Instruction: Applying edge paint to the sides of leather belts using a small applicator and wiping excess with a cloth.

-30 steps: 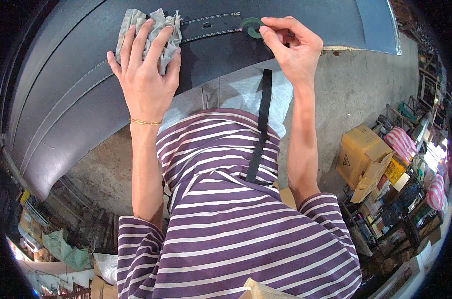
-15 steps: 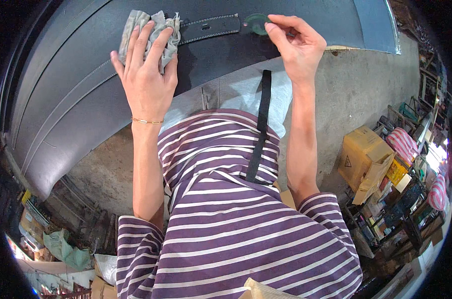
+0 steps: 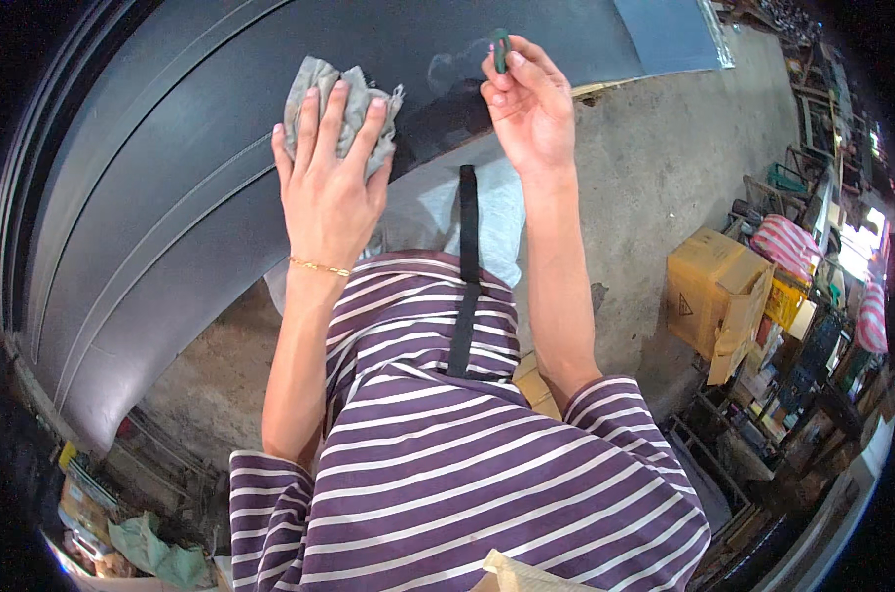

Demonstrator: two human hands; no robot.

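A bunched grey cloth [image 3: 354, 104] lies under my left hand [image 3: 331, 168]. The fingers are spaced apart and bent over the cloth, holding it against a large dark, smooth sheet [image 3: 186, 128] with curved lines across it. My right hand [image 3: 534, 99] is raised at the sheet's near edge and pinches a small round green disc [image 3: 501, 51], turned edge-on, between thumb and fingers. Beside the disc, a faint pale curved smear [image 3: 452, 69] shows on the dark surface. No stitched strap shows beside the cloth; whether the cloth covers it I cannot tell.
Grey material and a black strap [image 3: 465, 257] hang in front of my striped shirt. On the floor to the right stand an open cardboard box [image 3: 709, 286], a pink-striped bag [image 3: 785, 245] and crowded racks. Green fabric [image 3: 156, 553] lies at lower left.
The cloth under my left hand has moved right across the sheet, and the dark stitched strap is no longer visible. My right hand has lifted the green disc and turned it edge-on.
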